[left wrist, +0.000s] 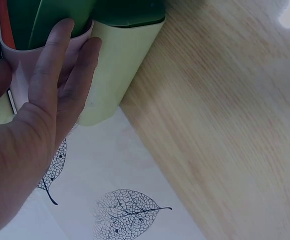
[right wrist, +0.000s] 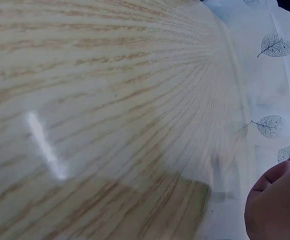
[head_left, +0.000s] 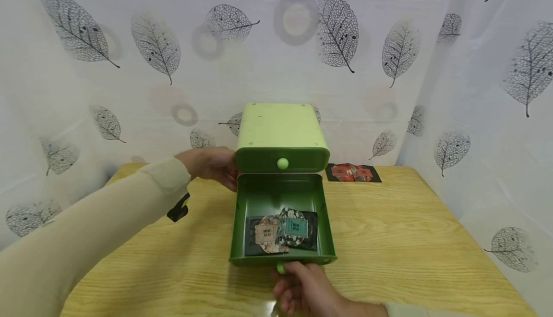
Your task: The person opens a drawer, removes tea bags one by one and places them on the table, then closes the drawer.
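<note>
A small drawer cabinet [head_left: 281,125] with a pale yellow-green top stands on the table. Its green upper drawer [head_left: 259,160] is closed, while the green lower drawer [head_left: 242,197] is pulled far out. Inside the lower one lie two dark packets, one with a tan label [head_left: 265,234] and one with a teal label [head_left: 295,228]. My right hand [head_left: 308,288] pinches the light green knob [head_left: 281,268] of the lower drawer. With fingers extended, my left hand [head_left: 216,165] rests on the cabinet's left side; the left wrist view shows its fingers against a pink section [left wrist: 22,70].
Two red-labelled dark packets [head_left: 353,173] lie to the right of the cabinet. A black and yellow object [head_left: 178,210] is partly hidden beneath the left forearm. Leaf-print cloth [head_left: 276,67] hangs behind and beside the wood-grain table [head_left: 389,240].
</note>
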`<state>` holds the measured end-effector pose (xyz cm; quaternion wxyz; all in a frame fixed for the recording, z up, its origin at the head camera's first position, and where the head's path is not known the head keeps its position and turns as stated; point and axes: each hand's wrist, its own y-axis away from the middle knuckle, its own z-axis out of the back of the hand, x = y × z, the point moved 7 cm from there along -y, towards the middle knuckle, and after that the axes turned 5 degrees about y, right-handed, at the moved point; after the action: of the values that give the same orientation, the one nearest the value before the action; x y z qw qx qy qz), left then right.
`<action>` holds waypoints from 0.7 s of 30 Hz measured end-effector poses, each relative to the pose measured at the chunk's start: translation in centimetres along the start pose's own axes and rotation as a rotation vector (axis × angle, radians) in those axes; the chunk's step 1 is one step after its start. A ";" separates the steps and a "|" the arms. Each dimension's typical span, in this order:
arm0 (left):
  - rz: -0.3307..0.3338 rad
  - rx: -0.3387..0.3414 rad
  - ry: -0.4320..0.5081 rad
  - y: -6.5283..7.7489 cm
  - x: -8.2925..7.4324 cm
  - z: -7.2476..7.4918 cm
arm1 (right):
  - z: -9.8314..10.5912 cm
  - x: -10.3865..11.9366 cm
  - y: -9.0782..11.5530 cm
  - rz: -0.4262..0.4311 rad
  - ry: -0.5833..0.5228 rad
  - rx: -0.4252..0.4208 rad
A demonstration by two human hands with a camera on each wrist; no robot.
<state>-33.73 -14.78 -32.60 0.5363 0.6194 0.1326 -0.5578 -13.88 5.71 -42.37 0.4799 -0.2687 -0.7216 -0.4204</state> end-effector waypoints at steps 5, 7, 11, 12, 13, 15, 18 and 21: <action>-0.007 0.000 -0.004 0.0 -0.1 -0.1 | 0.2 -0.3 -0.2 -0.020 0.012 -0.005; -0.008 -0.001 -0.005 0.1 -0.1 -0.1 | 0.3 -0.4 -0.3 -0.026 0.017 -0.006; -0.013 -0.001 -0.011 0.1 -0.1 -0.2 | 0.4 -0.6 -0.5 -0.023 0.028 -0.002; -0.013 -0.001 -0.013 0.1 -0.1 -0.2 | 0.4 -0.6 -0.5 -0.021 0.030 0.001; -0.012 -0.001 -0.012 0.1 -0.1 -0.2 | 0.4 -0.5 -0.5 -0.018 0.032 0.005; -0.012 0.002 -0.016 0.2 -0.1 -0.3 | 0.4 -0.6 -0.5 -0.017 0.032 0.012; -0.015 0.011 -0.017 0.2 0.0 -0.4 | 0.4 -0.6 -0.5 -0.024 0.035 0.016; -0.026 0.037 -0.013 0.3 0.1 -0.6 | 0.4 -0.7 -0.5 -0.033 0.035 0.021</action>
<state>-33.14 -14.42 -32.67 0.5183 0.6236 0.1270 -0.5712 -14.21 5.80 -43.31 0.4882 -0.2443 -0.7218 -0.4255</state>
